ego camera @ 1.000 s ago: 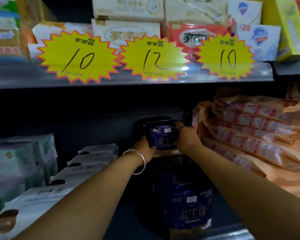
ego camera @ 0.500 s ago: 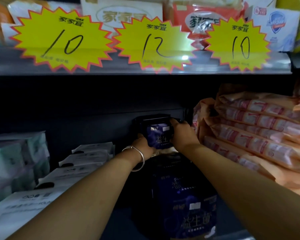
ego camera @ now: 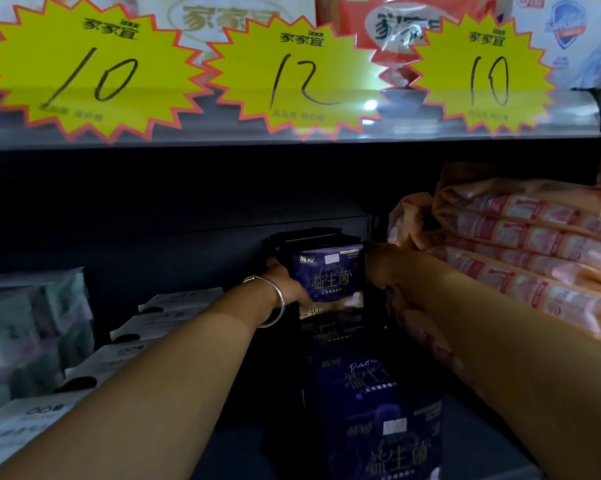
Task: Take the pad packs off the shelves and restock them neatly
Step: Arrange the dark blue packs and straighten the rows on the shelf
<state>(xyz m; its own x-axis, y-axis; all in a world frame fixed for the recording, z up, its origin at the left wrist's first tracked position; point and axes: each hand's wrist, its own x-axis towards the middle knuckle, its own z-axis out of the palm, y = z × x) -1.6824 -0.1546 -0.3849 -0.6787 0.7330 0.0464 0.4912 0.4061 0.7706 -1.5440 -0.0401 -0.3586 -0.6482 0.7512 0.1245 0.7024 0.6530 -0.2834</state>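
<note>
Hands both deep in the lower shelf bay, one on each side of a dark purple pad pack at the back of the centre row. Left hand holds the pack's left edge; fingers reach behind it and are mostly hidden, so how far they curl cannot be told. Right hand is against the pack's right edge, fingers also out of sight behind it; grip or flat press cannot be told.

Pack stands upright, long axis vertical, printed face toward the camera. More dark packs stand just behind it against the back wall. It sits between the two palms, so neither hand is nearer; the pack lies straight ahead of both wrists.

In front of it, toward the shelf lip, a row of like purple packs runs forward, the nearest leaning. White boxes lie to the left; a stack of pink packs lies to the right, touching the right forearm.

Judgement: the pack is being squared into the row. The next move likely needs it pushed straight back, face kept level, the right arm kept from dragging the pink stack.
</note>
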